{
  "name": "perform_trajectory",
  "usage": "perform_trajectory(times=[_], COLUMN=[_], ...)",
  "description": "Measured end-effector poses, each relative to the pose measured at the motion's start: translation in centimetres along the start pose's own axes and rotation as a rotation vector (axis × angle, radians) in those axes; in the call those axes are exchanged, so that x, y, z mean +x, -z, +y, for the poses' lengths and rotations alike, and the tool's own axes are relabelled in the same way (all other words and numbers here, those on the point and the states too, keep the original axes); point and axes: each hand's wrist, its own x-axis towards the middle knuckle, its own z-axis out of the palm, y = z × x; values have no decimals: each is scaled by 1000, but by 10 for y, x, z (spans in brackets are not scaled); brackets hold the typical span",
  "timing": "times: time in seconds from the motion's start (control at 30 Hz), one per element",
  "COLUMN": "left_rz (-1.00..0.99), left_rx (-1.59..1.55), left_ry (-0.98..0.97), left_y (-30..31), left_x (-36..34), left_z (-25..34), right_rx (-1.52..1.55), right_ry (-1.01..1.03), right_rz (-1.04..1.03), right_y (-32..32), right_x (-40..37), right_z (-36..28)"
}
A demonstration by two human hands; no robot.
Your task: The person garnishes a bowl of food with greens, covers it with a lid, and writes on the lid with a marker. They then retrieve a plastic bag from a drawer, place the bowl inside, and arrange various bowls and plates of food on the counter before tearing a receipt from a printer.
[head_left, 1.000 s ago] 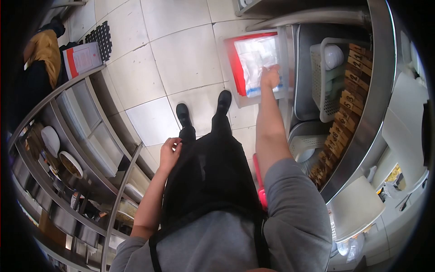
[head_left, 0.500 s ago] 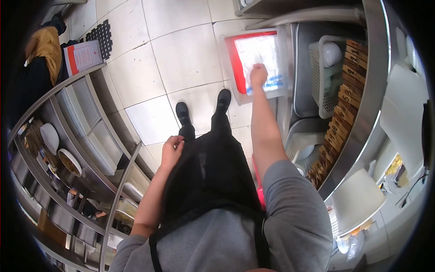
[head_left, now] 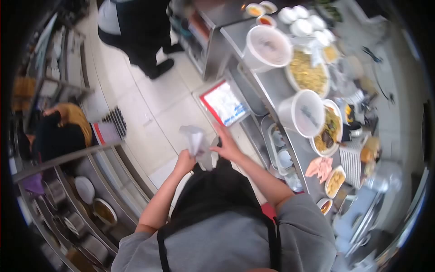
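Note:
A thin, whitish translucent plastic bag [head_left: 196, 139] hangs crumpled in front of my apron. My left hand [head_left: 184, 164] is closed on its lower part. Close by on the right, my right hand [head_left: 229, 146] has its fingers apart, slightly blurred, beside the bag's edge; whether they touch it is hard to tell. Past my right hand, a shallow clear bin [head_left: 198, 96] holds a red and white plastic pack [head_left: 226, 103] with blue print.
On the right, a steel counter [head_left: 267, 84] carries two white tubs [head_left: 268, 47], food trays [head_left: 308, 75] and a pink cloth [head_left: 319, 168]. Steel shelves [head_left: 90, 163] with dishes stand left. One person [head_left: 136, 36] stands ahead; another [head_left: 63, 131] is at far left.
My right hand has left the pack in the bin and come back towards my left hand. A plastic bag is now in my left hand. The view has turned, showing the counter top and another person.

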Motion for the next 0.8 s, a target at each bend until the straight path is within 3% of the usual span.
perform_trajectory(times=[0.03,0.07,0.13,0.17,0.23,0.27,0.3,0.37,0.4,0.47,0.5,0.57,0.63,0.7,0.8], left_rz=[-164,-234,-198,-176,30,184,338,314,242,182,125,23,-131,-62,4], left_rx=[246,555,713,824,639,593,537,184,94,176,309,613,716,665,401], left_ry=[-91,-207,-309,-367,-597,-651,-702,-637,-660,-670,-604,-706,-897,-1048,-866], left_y=[25,48,97,116,157,174,190,211,213,189,170,129,100,102,139], left_x=[-9,-18,-35,-41,-45,-33,-21,-21,-22,-35,-41,-46,-55,-49,-45], left_z=[33,67,132,161,202,203,202,222,230,253,269,288,310,329,370], right_rx=[-285,-289,-574,-580,-49,223,207,646,629,1287,1275,1008,552,529,784], right_ry=[159,181,455,465,122,-38,-20,7,27,118,137,151,152,-34,-91], right_rz=[109,171,-15,22,-583,-569,-552,-603,-590,-155,-146,190,152,-90,-143], right_y=[36,54,74,77,83,89,107,151,165,177,170,139,103,104,140], right_x=[5,3,-11,-18,-28,-38,-47,-70,-79,-97,-99,-94,-88,-89,-114], right_z=[-28,-44,-76,-87,-100,-111,-126,-151,-147,-135,-135,-141,-148,-178,-161])
